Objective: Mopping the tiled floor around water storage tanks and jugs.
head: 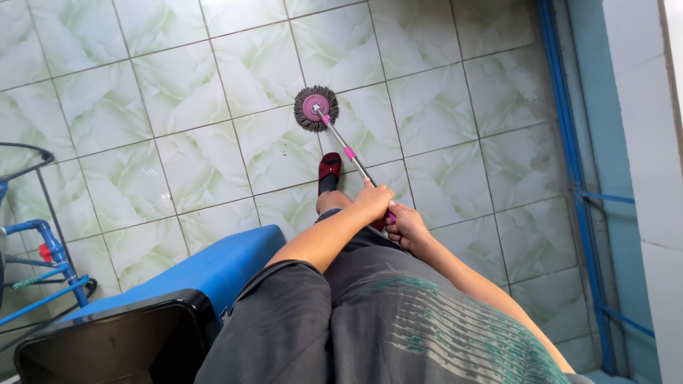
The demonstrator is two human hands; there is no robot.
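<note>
Mop (316,108) sits flat on the floor (178,92), well ahead of the person, its round head pressed down so the frayed grey fringe spreads around a pink plastic disc. The thin metal pole (340,139), with a pink collar partway up, slants back to the body, which keeps the head at arm's reach. Both hands stack on the pole's upper end: the left hand (375,201) above, fingers wrapped closed around it, the right hand (405,226) just below, also gripping. 1 foot in a dark red slipper (329,167) stands beside the pole. The floor is glossy pale green marbled tile with thin dark grout. At the left sit a blue padded seat (213,270) and a blue tube frame (43,249); a blue door frame (569,163) runs along the right.
</note>
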